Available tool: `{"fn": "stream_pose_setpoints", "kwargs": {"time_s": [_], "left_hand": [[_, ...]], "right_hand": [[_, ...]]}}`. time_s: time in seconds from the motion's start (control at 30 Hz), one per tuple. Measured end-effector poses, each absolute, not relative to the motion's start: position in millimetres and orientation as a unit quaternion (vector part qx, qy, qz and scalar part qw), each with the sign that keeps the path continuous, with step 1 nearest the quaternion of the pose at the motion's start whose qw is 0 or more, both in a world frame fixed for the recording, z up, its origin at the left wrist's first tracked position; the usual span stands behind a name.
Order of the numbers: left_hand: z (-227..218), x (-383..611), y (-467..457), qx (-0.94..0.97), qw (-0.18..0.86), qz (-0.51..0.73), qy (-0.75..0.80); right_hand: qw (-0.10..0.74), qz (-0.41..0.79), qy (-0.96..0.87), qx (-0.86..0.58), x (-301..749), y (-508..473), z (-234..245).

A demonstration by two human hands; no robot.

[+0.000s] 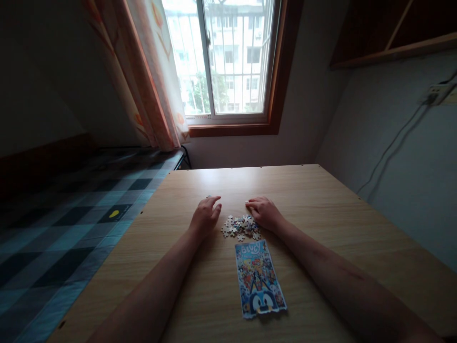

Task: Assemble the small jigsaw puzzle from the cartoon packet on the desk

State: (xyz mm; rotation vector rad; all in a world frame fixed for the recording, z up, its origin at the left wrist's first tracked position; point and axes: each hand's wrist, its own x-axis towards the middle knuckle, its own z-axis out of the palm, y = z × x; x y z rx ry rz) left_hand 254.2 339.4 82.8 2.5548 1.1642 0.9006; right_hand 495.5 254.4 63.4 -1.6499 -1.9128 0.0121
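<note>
A loose heap of jigsaw pieces [240,226] lies on the wooden table between my hands, many showing their pale backs. Just left of the heap, my left hand [206,214] rests on the table with thumb and forefinger apart, holding nothing. Beyond its knuckles a single puzzle piece [208,196] partly shows. My right hand [263,212] is at the heap's right edge, fingers curled together, with a small pale puzzle piece [246,203] at the fingertips. Nearer to me lies a colourful picture sheet [260,278] headed "BLUEY", its bottom edge uneven.
The wooden table [321,209] reaches toward a wall with a barred window [235,62]. To the left is a bed [89,205] with a checked cover, beside a curtain [139,71]. A cable [389,147] hangs from a socket on the right wall.
</note>
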Motion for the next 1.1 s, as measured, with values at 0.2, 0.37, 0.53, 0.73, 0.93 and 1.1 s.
{"fn": "stream_pose_setpoints", "kwargs": {"time_s": [0.2,0.37,0.53,0.73,0.93,1.1], "left_hand": [[85.2,255.4,335.0,0.876,0.101,0.310,0.357],[84.6,254.6,334.5,0.883,0.112,0.289,0.353],[83.7,259.1,329.3,0.910,0.099,0.258,0.310],[85.9,267.5,319.4,0.936,0.088,0.215,0.265],[87.7,268.0,316.6,0.941,0.087,0.205,0.256],[86.3,265.7,318.3,0.946,0.083,0.193,0.246]], "right_hand": [[0.306,0.024,-0.716,-0.627,497.0,256.7,61.7],[0.298,0.033,-0.724,-0.622,498.9,258.3,61.8],[0.273,0.085,-0.742,-0.606,494.5,255.9,65.3],[0.274,0.141,-0.750,-0.586,490.0,256.3,65.3],[0.374,0.124,-0.694,-0.602,494.0,258.8,64.1],[0.299,0.160,-0.734,-0.589,487.5,258.9,67.6]]}}
